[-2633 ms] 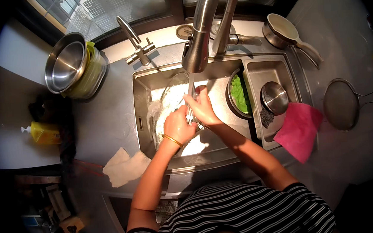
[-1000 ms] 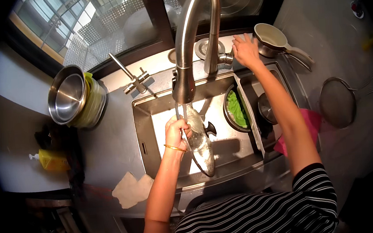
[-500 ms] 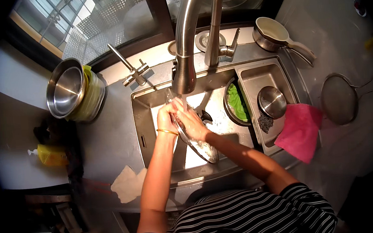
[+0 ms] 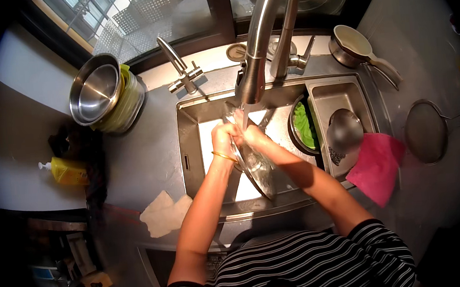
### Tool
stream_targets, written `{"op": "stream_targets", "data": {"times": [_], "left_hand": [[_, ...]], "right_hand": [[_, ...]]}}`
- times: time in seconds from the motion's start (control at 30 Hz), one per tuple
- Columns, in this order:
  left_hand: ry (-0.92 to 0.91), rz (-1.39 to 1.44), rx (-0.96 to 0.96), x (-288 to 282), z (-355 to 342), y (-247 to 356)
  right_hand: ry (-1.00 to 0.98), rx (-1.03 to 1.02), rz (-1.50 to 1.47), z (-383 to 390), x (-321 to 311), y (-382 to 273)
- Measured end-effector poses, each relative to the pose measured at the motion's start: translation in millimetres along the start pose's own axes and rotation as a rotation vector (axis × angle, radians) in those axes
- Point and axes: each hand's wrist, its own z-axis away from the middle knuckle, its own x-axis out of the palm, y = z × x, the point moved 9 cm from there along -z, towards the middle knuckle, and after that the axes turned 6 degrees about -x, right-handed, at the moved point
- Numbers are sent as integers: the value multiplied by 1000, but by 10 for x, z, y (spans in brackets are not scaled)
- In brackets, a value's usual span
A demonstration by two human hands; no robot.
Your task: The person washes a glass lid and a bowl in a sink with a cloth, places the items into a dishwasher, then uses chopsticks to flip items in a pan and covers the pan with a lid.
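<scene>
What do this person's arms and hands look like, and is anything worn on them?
The left hand and right hand are ungloved. A thin gold-coloured bracelet circles the left wrist; none shows on the right. Both forearms are uncovered, below the short sleeves of a black shirt with narrow white stripes. No cables or markings can be made out.

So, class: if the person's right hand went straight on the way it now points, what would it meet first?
Most likely the tilted glass lid: the right hand points forward and left along it and may already touch it, though depth is unclear there.
</scene>
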Motion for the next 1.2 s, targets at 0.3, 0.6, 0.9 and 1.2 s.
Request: {"op": "stream_targets", "data": {"times": [0.3, 0.6, 0.9, 1.2], "left_hand": [[132, 1, 113, 24, -183, 7], [491, -389, 426, -489, -341, 264], [568, -751, 714, 96, -106, -166], [224, -987, 547, 61, -595, -829]], "right_hand": [[-70, -156, 33, 123, -70, -172], [-121, -405, 753, 1415, 203, -800], [149, -284, 296, 911, -401, -165], [180, -24, -123, 550, -769, 710]]}}
